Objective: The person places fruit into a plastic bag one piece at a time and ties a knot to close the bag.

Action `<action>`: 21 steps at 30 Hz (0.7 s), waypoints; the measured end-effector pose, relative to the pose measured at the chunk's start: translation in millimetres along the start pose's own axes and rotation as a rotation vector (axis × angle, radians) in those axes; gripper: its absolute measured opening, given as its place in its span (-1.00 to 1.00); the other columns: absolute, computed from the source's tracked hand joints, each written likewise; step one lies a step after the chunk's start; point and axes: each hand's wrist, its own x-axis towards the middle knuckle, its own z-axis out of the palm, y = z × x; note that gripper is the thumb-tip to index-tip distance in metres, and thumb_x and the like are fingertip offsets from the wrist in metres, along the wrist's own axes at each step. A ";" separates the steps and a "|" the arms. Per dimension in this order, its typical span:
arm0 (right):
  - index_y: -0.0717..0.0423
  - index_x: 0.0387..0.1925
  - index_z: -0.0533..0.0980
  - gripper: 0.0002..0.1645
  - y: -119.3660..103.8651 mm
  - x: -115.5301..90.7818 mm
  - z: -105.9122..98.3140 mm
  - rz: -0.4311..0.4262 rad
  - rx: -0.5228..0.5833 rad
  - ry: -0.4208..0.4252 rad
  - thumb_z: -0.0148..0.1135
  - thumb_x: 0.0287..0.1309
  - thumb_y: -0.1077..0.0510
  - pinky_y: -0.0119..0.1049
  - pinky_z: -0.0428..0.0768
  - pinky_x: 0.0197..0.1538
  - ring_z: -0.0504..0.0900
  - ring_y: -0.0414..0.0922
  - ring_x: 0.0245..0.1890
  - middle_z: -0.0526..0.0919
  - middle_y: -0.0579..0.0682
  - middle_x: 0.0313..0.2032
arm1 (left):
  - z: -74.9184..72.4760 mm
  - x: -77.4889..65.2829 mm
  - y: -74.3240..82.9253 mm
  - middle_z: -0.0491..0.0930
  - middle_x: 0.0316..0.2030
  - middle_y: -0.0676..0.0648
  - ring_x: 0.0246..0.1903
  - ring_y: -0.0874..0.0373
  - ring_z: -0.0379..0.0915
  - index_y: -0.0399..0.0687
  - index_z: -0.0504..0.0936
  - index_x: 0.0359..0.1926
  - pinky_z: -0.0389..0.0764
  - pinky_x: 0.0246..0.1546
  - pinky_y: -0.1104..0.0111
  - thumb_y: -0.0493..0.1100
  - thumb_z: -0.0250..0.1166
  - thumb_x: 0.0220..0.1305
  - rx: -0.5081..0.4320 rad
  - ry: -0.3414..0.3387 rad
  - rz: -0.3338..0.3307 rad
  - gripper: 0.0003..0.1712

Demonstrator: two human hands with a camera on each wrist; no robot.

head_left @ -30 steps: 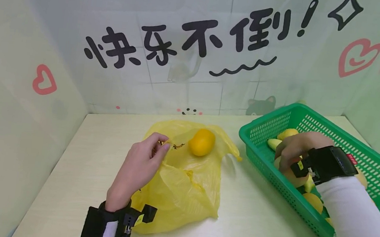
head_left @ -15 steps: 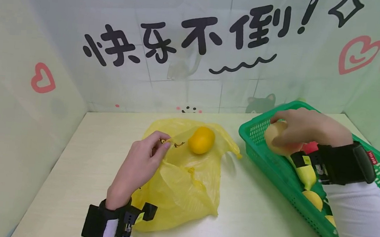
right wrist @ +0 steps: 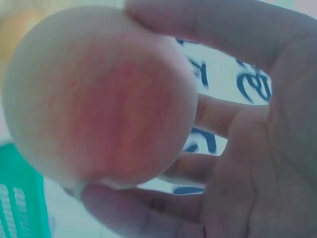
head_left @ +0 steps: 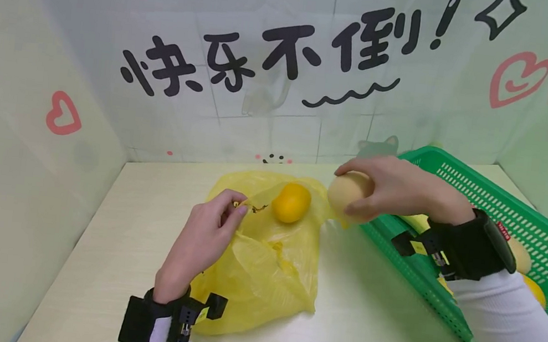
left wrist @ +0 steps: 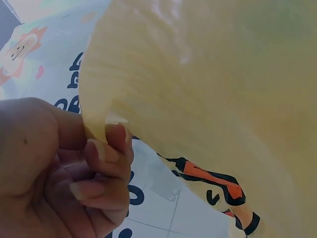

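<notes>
My left hand (head_left: 209,236) pinches the edge of a yellow plastic bag (head_left: 261,292) between thumb and fingers; the left wrist view shows the thin film (left wrist: 198,74) rising from the fingertips. On the bag lies an orange-yellow round fruit (head_left: 292,203), like an orange or lemon. My right hand (head_left: 392,186) grips a peach (head_left: 349,193) in the air, between the bag's right side and the basket. Seen from the right wrist, the peach (right wrist: 109,99) is pale with a red blush, with fingers and thumb around it.
A green plastic basket (head_left: 524,219) stands at the right, partly behind my right arm. Inside are more fruits, among them a pale round one (head_left: 519,255) and an orange one (head_left: 534,290). A printed sheet (head_left: 258,130) hangs behind the pale table (head_left: 106,242).
My right hand has lifted the peach out of the green basket and carried it left toward the bag. The left hand and the fruit on the bag have stayed put.
</notes>
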 end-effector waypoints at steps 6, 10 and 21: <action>-0.14 0.19 0.51 -0.38 -12.4 15.2 22.1 -0.110 -0.002 -0.018 0.37 0.06 -0.10 -0.19 0.45 -0.06 0.49 -0.06 -0.09 0.64 -0.04 0.01 | -0.5 0.9 1.1 0.45 -0.53 -0.01 -0.60 0.16 0.29 -0.10 0.57 0.02 0.34 -0.55 0.43 -0.17 0.15 0.45 0.004 0.005 0.016 -0.79; -0.06 0.20 0.50 -0.37 -17.1 29.0 38.8 -0.145 0.011 -0.045 0.36 0.07 -0.07 -0.17 0.47 -0.04 0.51 -0.03 -0.08 0.63 0.02 0.07 | -0.3 1.1 1.0 0.45 -0.54 -0.02 -0.61 0.16 0.28 -0.10 0.58 0.01 0.33 -0.55 0.43 -0.18 0.16 0.44 0.001 0.006 0.022 -0.80; -0.01 0.23 0.50 -0.29 -32.3 59.4 81.6 -0.176 0.024 -0.107 0.38 -0.01 -0.06 -0.18 0.51 0.03 0.55 -0.07 -0.04 0.63 -0.06 0.07 | -0.2 0.6 1.4 0.44 -0.54 -0.01 -0.60 0.17 0.30 -0.08 0.57 0.00 0.35 -0.54 0.43 -0.16 0.15 0.45 0.003 0.002 0.012 -0.80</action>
